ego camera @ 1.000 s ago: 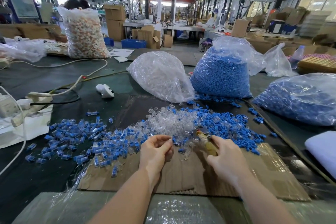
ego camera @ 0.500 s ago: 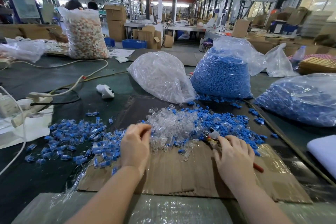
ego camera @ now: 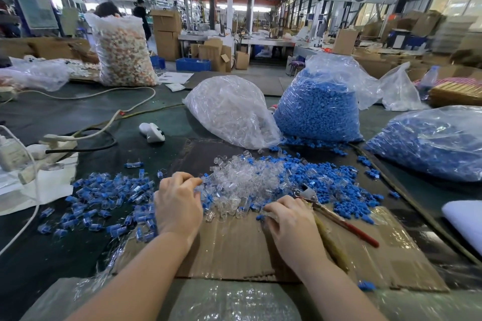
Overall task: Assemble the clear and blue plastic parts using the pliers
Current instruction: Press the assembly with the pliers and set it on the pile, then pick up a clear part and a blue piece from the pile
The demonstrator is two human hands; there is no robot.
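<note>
Pliers (ego camera: pixel 336 216) lie on cardboard (ego camera: pixel 234 247), long axis diagonal, nose pointing up-left into blue parts (ego camera: pixel 347 190), red handle lower-right; right hand (ego camera: pixel 292 224) curled beside them, grip contents unclear; left hand (ego camera: pixel 177 203) fingers curl into clear parts (ego camera: pixel 242 180)

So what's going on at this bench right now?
A person is assembling small plastic parts on a cardboard sheet. The left hand reaches its curled fingers into the pile of clear parts; whether it holds one is hidden. The right hand rests by loose blue parts, the pliers lying beside it. Finished clear-and-blue pieces lie on the left.
</note>
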